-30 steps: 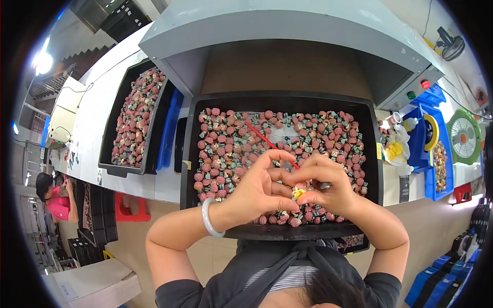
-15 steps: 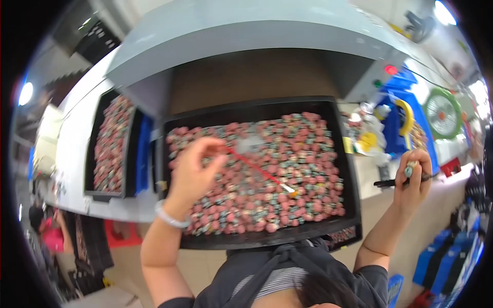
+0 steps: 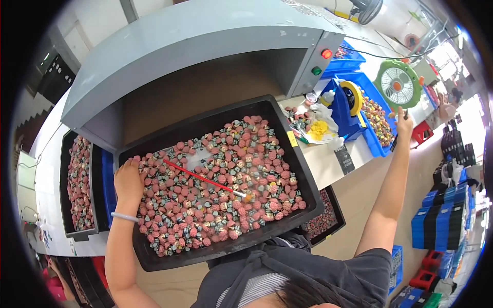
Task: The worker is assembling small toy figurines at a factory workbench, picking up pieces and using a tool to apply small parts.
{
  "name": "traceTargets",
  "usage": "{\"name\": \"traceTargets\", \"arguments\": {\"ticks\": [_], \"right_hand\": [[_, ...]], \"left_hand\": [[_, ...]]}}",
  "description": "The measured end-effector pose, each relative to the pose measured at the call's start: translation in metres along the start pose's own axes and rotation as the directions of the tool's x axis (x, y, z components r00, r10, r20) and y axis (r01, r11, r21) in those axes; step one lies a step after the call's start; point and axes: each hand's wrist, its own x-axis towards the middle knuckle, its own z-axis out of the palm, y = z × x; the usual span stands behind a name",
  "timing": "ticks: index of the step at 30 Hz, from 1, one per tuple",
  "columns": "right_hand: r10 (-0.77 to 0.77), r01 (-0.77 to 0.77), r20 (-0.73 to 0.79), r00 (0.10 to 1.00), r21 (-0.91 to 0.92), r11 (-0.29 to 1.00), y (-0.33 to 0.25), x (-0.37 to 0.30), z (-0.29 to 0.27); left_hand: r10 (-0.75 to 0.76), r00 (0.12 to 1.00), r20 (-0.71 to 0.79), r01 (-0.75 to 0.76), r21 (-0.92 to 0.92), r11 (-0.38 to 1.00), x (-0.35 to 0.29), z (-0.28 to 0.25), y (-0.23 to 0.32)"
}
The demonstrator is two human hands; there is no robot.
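Observation:
A large black tray (image 3: 226, 255) is filled with small pink, grey and cream figure-like pieces (image 3: 267, 182). My left hand (image 3: 128, 180) is at its left side, fingers bent over the rim, with a pale band on the wrist. On the pieces lies a thin red-handled brush (image 3: 203, 178) with a white ferrule and a yellowish tip, apart from both hands. Far to the right, my right hand (image 3: 404, 126) is stretched out near the green fan (image 3: 395, 82). Its fingers are closed round a slim black pen-like tool (image 3: 394, 145); whether a small piece is also held is unclear.
A grey machine (image 3: 195, 41) with a wide opening stands behind the tray. At left is another filled black tray (image 3: 92, 228). Blue bins (image 3: 377, 149), a yellow tape roll (image 3: 354, 97) and a plastic bag (image 3: 328, 120) sit at right; another tray (image 3: 334, 226) is lower down.
My left hand has let go of the red brush and moved to the tray's left rim. My right arm has reached farther out to the right. The view has turned.

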Motion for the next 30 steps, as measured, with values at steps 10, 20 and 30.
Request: {"name": "traceTargets", "arguments": {"ticks": [10, 20, 30], "right_hand": [[-0.478, 0.002, 0.393, 0.786, 0.771, 0.637, -0.225, -0.197, -0.022], [-0.703, -0.243, 0.710, -0.033, 0.677, 0.695, -0.289, -0.358, 0.017], [-0.655, -0.449, 0.752, -0.073, 0.562, 0.695, -0.283, -0.366, 0.033]], "left_hand": [[0.099, 0.971, 0.216, 0.218, -0.976, -0.013, -0.023, -0.071, 0.084], [0.162, 0.984, -0.079, -0.097, -0.990, 0.103, -0.061, -0.077, 0.110], [0.275, 0.944, 0.182, 0.254, -0.933, -0.256, -0.062, -0.066, 0.107]]}}
